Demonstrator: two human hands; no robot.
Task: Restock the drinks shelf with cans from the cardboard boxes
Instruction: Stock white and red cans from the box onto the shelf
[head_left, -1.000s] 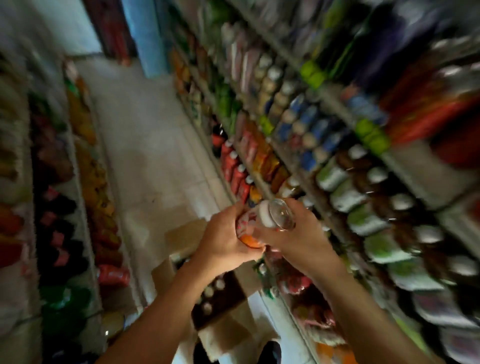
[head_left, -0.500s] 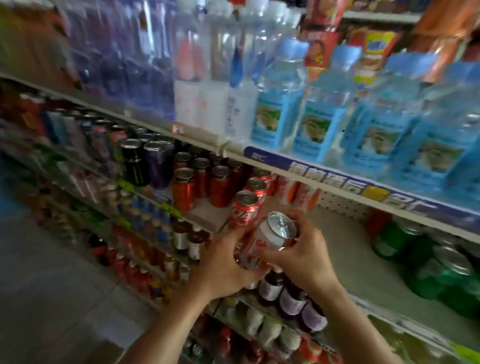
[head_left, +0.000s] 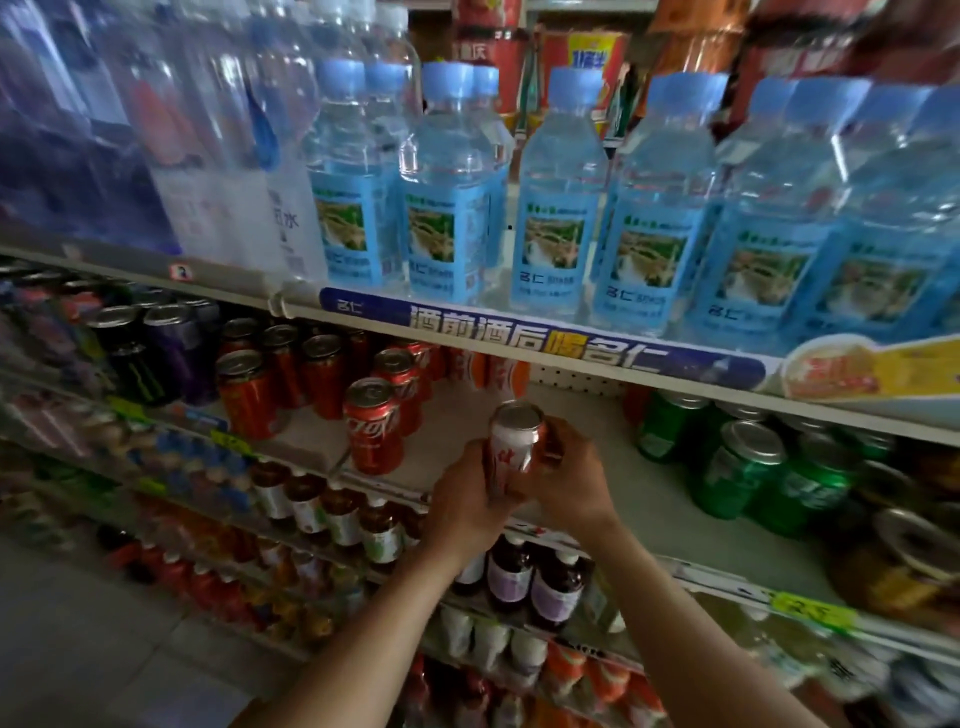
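I hold a white can with red lettering (head_left: 511, 449) upright in front of the middle drinks shelf (head_left: 652, 501). My left hand (head_left: 465, 501) grips its left side and base. My right hand (head_left: 571, 480) curls round its right side, where something reddish shows under the fingers; I cannot tell what it is. The can hovers over a bare patch of shelf between red cola cans (head_left: 374, 426) on the left and green cans (head_left: 748, 467) on the right. Two similar orange-and-white cans (head_left: 491, 369) stand at the back of that patch. No cardboard box is in view.
Blue-labelled water bottles (head_left: 447, 208) fill the shelf above, its front edge (head_left: 545, 343) hanging low over the cans. Dark energy-drink cans (head_left: 150, 358) stand far left. Small brown bottles (head_left: 519, 577) line the shelf below my wrists. Grey floor (head_left: 78, 649) lies at lower left.
My view swung from the aisle floor and an open box up to the drinks shelf. Both hands carried the can up and tipped it upright before the gap.
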